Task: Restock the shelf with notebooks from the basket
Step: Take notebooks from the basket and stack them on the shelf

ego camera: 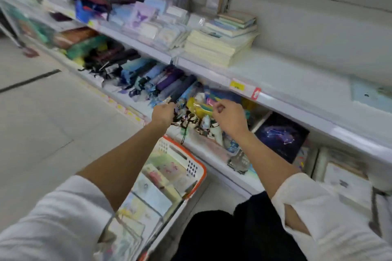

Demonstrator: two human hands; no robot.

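Note:
A white basket with an orange rim [199, 168] stands on the floor at my knees, filled with pastel-covered notebooks [152, 193]. On the upper shelf [297, 82] lies a stack of cream notebooks [220, 48], with bare shelf to its right. My left hand [163, 112] hovers in front of the lower shelf with its fingers curled under, beside a dark folded umbrella. My right hand [230, 116] hovers a little to the right, fingers curled with the thumb against them. Nothing shows in either hand. Both are above the basket's far end.
Folded umbrellas [161, 80] fill the lower shelf to the left. Small packaged goods [203, 125] lie under my hands. A dark constellation-print book [282, 135] leans at the right. Yellow price tags [237, 86] line the shelf edge. Tiled floor [42, 123] spreads to the left.

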